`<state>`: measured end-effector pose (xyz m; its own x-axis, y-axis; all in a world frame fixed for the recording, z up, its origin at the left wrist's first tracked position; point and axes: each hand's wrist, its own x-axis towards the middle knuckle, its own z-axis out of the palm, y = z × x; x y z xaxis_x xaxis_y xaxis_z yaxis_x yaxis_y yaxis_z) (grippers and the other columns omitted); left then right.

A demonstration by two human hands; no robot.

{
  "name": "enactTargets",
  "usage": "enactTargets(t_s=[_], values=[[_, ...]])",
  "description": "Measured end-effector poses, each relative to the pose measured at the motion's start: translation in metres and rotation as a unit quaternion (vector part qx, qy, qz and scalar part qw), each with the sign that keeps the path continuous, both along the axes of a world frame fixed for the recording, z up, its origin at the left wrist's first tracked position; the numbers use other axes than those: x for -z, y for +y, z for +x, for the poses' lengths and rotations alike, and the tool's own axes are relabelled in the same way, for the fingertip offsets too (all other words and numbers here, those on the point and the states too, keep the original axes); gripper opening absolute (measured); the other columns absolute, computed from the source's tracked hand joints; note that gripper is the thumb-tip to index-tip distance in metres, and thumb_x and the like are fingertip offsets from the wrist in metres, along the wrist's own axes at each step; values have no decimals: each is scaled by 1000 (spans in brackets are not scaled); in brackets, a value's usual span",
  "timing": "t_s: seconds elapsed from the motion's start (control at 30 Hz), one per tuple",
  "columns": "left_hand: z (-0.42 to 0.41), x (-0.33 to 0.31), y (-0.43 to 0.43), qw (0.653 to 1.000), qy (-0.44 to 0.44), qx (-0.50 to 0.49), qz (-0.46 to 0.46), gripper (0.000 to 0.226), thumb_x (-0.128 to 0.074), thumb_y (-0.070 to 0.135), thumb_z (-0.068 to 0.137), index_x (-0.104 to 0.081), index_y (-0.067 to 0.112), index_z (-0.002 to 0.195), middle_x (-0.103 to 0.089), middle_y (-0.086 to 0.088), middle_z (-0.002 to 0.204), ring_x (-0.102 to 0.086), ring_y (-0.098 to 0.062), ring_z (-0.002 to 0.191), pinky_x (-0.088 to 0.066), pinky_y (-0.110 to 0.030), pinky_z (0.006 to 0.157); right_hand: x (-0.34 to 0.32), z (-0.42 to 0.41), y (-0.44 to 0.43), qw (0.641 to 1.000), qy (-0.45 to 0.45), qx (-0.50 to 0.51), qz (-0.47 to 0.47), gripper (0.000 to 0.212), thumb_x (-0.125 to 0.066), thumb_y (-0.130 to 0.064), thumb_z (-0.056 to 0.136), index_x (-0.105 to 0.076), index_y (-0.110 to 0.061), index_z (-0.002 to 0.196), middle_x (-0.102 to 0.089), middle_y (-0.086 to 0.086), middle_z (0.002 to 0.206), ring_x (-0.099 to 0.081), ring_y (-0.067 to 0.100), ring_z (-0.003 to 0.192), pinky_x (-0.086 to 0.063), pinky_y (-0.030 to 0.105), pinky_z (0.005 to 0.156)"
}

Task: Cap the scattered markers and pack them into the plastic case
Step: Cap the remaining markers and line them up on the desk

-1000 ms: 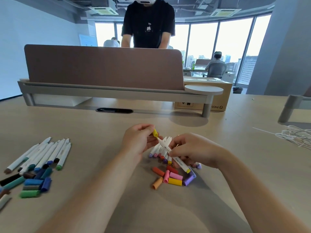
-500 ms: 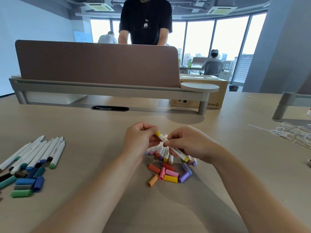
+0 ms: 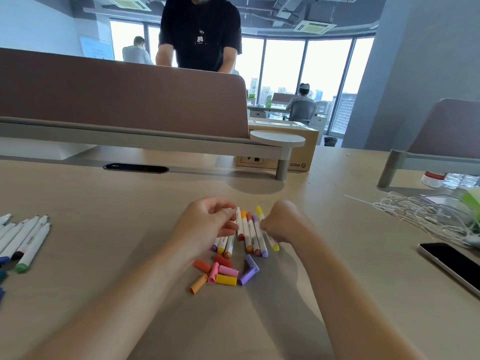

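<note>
Your right hand (image 3: 283, 224) grips a yellow marker (image 3: 274, 246); your left hand (image 3: 207, 224) is loosely open. Probably light, stiff, slick: hold mid-barrel.

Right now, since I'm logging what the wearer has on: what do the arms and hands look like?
The left forearm and right forearm are bare to the frame's edge: no sleeves. The left hand and right hand show no gloves, rings, watch or bands.

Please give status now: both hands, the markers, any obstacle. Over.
Left hand loose, holding nothing. Right hand grips yellow marker beside marker row. Loose caps on desk, case not in view. Nothing blocking.
</note>
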<state>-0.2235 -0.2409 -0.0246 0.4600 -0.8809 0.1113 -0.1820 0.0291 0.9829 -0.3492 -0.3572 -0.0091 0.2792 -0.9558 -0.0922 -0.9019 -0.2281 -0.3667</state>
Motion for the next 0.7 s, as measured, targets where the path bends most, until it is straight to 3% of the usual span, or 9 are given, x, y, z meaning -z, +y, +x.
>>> enactTargets(t_s=[0.13,0.23,0.33,0.4,0.5,0.57,0.7], values=[[3,0,-1,999,-26,-30,-1,16,-52,10,99,-67,14,100,-71,-8,91,-73,-18,79,-61,-33,76,7,4,1,1000,8,-11,-19,19,-57,-19,95,-53,-10,79,-52,4,74,-56,21,72,-43,26,57],[6,-2,1,998,-36,-50,-1,18,-50,11,100,-67,13,103,-71,-7,90,-73,-15,77,-60,-26,70,7,11,7,997,10,-13,-74,11,-58,-22,96,-57,-12,90,-56,3,80,-55,16,68,-42,25,54],[10,-4,3,997,-52,-61,2,18,-49,14,100,-67,17,103,-71,-3,89,-72,-12,75,-53,-15,55,10,24,10,989,13,-37,-140,8,-58,-18,94,-64,-13,98,-62,4,86,-61,19,74,-49,27,58],[15,-5,3,996,-57,-66,10,19,-49,16,100,-67,19,100,-72,-2,87,-72,-12,72,-50,-15,49,10,36,9,989,27,-52,-136,8,-58,-17,93,-65,-13,94,-61,4,79,-61,20,71,-47,26,54],[21,-6,4,995,-63,-74,10,19,-50,16,98,-68,19,95,-71,-3,82,-71,-15,68,-60,-31,64,11,52,7,992,61,-54,-95,9,-60,-18,92,-64,-13,86,-60,3,75,-63,20,69,-51,26,56],[22,-7,4,995,-67,-78,3,18,-50,14,98,-68,17,94,-71,-3,82,-68,-14,66,-60,-30,66,9,60,5,992,81,-50,-82,16,-60,-18,91,-57,-14,76,-59,2,75,-61,19,68,-52,27,61],[23,-8,5,995,-68,-78,-2,19,-50,13,98,-68,16,92,-68,-3,79,-62,-14,62,-56,-30,61,0,73,4,985,148,-57,-73,20,-56,-12,89,-50,-12,69,-53,2,73,-52,16,60,-46,27,55]])
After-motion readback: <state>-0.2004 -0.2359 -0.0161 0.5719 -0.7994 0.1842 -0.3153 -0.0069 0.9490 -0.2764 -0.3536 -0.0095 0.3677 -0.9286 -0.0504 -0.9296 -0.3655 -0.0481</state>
